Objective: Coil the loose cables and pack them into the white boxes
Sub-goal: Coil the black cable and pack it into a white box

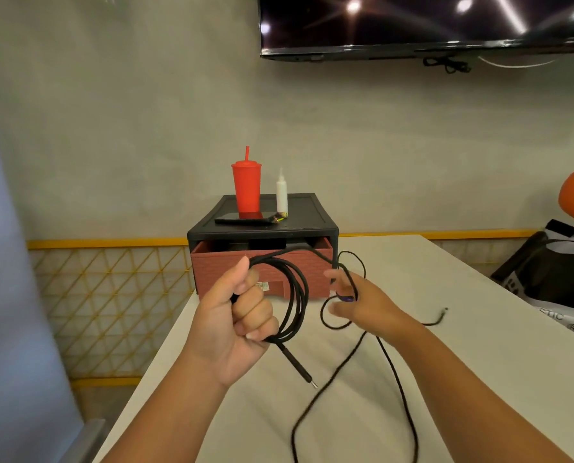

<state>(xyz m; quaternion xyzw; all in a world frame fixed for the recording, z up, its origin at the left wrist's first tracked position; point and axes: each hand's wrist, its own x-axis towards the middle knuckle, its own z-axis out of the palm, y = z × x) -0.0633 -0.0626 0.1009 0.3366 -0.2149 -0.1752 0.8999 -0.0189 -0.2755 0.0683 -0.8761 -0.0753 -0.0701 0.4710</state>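
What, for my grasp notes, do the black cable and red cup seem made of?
The black cable looks rubber- or fabric-jacketed: matte, bending limply into loops, with a shiny metal tip. The red cup looks like plastic: smooth, uniformly opaque, matching straw.

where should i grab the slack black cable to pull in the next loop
Pinch the thin black cable from above, on the slack strand just below the right hand: it runs straight there, clear of the loops the left hand grips.

Two bare forearms (192, 396), two bare hands (242, 309)
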